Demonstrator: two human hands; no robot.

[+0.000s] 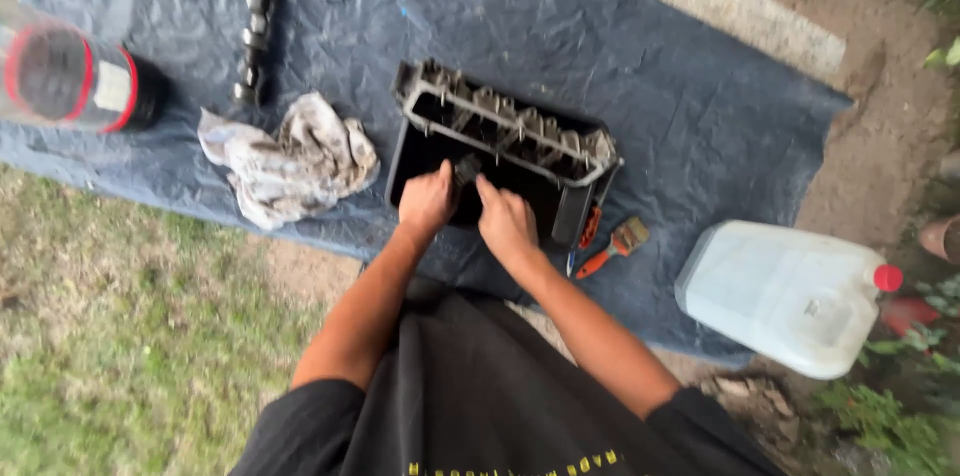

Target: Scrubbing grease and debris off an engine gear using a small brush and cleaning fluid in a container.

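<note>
Outdoors, a dark blue tarp [640, 66] lies spread over patchy grass and bare dirt, and a person in a black shirt bends over it. In the middle of the tarp sits a greasy cylinder head [505, 136], resting in a black rectangular tray [425, 161]. Its long axis runs slantwise from upper left to lower right, and its near side faces the person.

Both hands meet at the near edge of the tray. The left hand [427, 199] is curled into a loose fist, its fingers folded around a small dark object [465, 170], possibly a brush, which sticks up just past the fingertips toward the cylinder head. The right hand [507, 221] sits just beside it, fingers bent and pressed close together, the tips touching or almost touching the same dark object; the blur hides whether they pinch it.

Just right of the right hand's fingers, an orange-handled paintbrush [612, 246] lies on the tarp, bristles pointing up and right, with a second orange-handled tool [589, 228] beside it against the tray's end. Left of the left hand's fingers lies a crumpled, stained rag [290, 158]. Well beyond the fingers at upper left, a camshaft [257, 21] lies lengthwise, with a dark can with red rims [80, 76] on its side farther left. Well to the right stands a translucent white jerrycan [785, 296] with a red cap.
</note>
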